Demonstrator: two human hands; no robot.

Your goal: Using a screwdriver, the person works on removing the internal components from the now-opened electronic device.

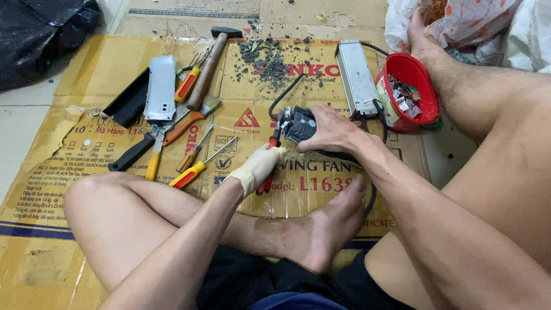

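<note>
Flattened cardboard point(86, 74) covers the tiled floor, and the person sits cross-legged on it with tools spread out in front. The gloved left hand point(259, 166) is clenched round red-handled pliers point(271, 155), whose nose meets the dark electrical part point(299, 125). The bare right hand point(327, 131) grips that part from above, pressing it to the cardboard just ahead of the bare foot point(330, 227).

The risk I see is a slip: if the pliers lose their bite, the tool could jump toward the ungloved right hand or the foot close behind. Loose dark fragments point(268, 62) beyond the part could also scatter further.

The right hand covers much of the part, so what the pliers grip is hard to tell; possibly a wire or tab. A black cable point(284, 92) loops away from it. A red bowl point(408, 92) of scrap sits to the right, beside a grey metal box point(356, 77). A hammer point(209, 60) and screwdrivers point(189, 175) lie to the left.
</note>
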